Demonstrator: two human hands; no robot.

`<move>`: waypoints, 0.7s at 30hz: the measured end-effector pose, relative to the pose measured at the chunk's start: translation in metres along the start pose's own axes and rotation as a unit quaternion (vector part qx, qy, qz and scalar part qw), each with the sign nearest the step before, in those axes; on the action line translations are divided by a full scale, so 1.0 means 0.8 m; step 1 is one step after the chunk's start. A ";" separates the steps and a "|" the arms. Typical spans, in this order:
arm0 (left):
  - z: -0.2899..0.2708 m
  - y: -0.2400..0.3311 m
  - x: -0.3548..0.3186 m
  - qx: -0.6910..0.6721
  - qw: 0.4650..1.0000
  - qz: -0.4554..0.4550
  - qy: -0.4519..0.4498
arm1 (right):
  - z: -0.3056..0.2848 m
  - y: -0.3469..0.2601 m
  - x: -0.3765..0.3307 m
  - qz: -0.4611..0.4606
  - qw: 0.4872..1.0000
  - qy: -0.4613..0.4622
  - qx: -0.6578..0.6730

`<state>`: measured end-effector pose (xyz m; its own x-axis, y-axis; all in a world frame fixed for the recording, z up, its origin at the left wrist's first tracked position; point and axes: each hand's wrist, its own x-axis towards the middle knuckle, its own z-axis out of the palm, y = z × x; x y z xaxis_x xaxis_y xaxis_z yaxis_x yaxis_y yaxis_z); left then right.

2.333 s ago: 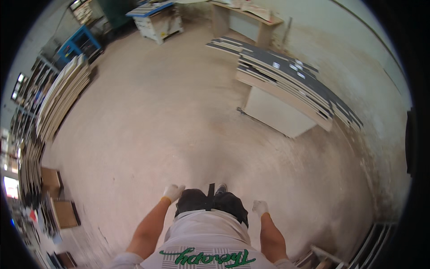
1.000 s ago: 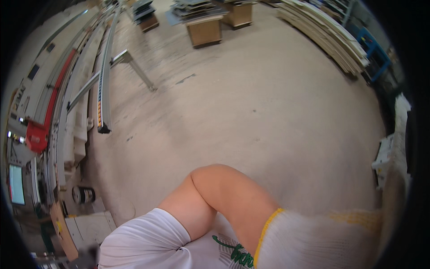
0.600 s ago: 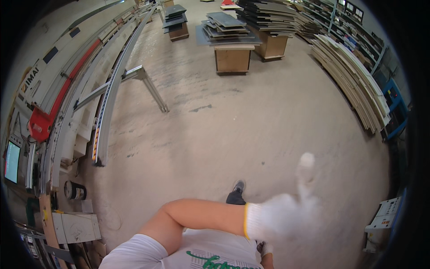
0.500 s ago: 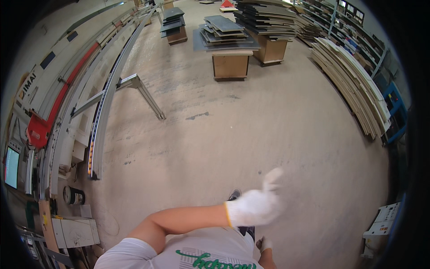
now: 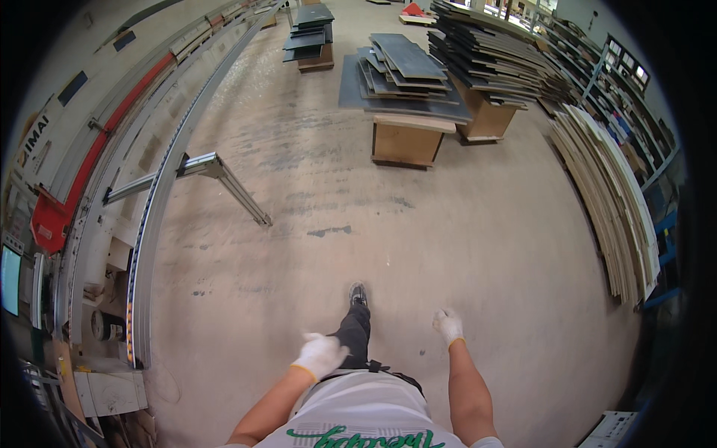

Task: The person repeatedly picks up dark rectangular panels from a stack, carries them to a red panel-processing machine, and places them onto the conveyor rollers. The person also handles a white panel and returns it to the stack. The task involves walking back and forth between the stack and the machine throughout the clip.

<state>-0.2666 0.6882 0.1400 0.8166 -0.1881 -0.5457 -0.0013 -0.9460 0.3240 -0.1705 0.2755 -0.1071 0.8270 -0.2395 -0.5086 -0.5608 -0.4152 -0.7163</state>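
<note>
My left hand [image 5: 321, 355], in a white knit glove with a yellow cuff, hangs in front of my waist beside my dark trouser leg [image 5: 353, 334]. Its fingers look loosely apart, partly turned away, and no object shows in them. Farther right and forward, my right hand [image 5: 448, 326] wears a matching glove. The fingers there are curled in, with nothing visible in them. Neither hand touches any of the things around; the concrete floor [image 5: 403, 276] lies beneath both. One shoe [image 5: 358, 293] is stretched out ahead of me.
Along the left runs a long machine with a red part [image 5: 49, 231], a metal rail [image 5: 160, 194] and a braced leg [image 5: 243, 198]. A dark bucket [image 5: 108, 326] stands there. Ahead, grey panels [image 5: 409, 56] lie on a wooden box [image 5: 405, 142]. Boards [image 5: 609, 201] lean along the right, before shelving.
My left hand has swung back from the right to the front of my waist. My right hand has come up and forward. A foot has stepped ahead, and the view has shifted.
</note>
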 end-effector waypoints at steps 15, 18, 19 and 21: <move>-0.429 0.058 0.511 0.025 0.981 0.162 0.103 | -0.038 -0.080 0.294 0.311 0.918 -0.068 0.236; -0.426 0.014 0.569 0.072 0.943 0.201 0.255 | -0.020 -0.147 0.435 0.326 0.892 -0.100 0.298; -0.416 0.002 0.585 -0.002 0.986 0.080 0.143 | -0.008 -0.178 0.493 0.293 0.890 -0.114 0.329; -0.401 -0.017 0.611 0.187 0.971 0.095 0.112 | 0.021 -0.242 0.607 0.272 0.910 -0.077 0.302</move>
<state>0.3179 0.6938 0.1167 0.8861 -0.3465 -0.3078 -0.3403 -0.9373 0.0757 0.3392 0.2541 -0.2230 0.4316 -0.1194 -0.8941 -0.8436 0.2976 -0.4470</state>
